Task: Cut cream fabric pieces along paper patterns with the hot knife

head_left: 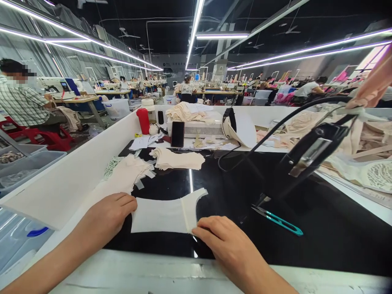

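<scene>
A cream-white cut fabric piece [159, 215] with curved upper and right edges lies flat on the black tabletop, a seam or strip running down its right part. My left hand [110, 214] has its fingers closed at the piece's left edge. At the lower right corner, the thumb and fingers of my right hand [226, 237] pinch the fabric. Beyond my left hand lies a heap of cream fabric pieces [127, 168] with pale tabs. A neat stack of similar pieces [179, 159] sits behind the flat one. Teal thread snips [283, 222] rest to the right of my right hand.
A black clamp-like device [315, 147] with a cable stands blurred at the right. Along the back are a phone [177, 134], a red container [143, 120] and a white vented box [203, 130]. A low white wall [76, 171] edges the left. Co-workers sit beyond.
</scene>
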Demonstrator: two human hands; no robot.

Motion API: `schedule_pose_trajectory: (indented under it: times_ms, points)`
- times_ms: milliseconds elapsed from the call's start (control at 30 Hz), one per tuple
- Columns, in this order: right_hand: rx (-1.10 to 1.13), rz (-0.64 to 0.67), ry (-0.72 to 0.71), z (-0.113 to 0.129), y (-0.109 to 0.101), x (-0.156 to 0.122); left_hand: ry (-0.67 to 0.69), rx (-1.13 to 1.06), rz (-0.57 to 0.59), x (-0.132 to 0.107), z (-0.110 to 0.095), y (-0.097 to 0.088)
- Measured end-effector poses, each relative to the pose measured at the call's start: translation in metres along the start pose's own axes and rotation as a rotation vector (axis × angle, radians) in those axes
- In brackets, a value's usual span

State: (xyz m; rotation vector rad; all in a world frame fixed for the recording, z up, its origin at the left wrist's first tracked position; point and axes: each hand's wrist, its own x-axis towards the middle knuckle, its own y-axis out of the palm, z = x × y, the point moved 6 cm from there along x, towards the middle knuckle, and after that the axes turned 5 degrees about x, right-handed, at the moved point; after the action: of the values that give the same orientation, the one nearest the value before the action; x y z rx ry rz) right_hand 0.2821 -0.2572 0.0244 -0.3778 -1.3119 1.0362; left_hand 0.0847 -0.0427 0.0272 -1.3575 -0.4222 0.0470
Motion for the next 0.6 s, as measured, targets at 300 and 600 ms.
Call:
schedule_pose_trajectory:
  times_ms: [300, 600]
  points:
    - [-0.381, -0.909, 0.136, -0.020, -0.130, -0.029, 0.334, -0.293, -0.090, 0.031, -0.087, 0.005]
    - [0.383, -0.815, 0.483, -0.105, -0.140, -0.028, 0.496, -0.406, -0.030, 0.058, -0.127, 0.028]
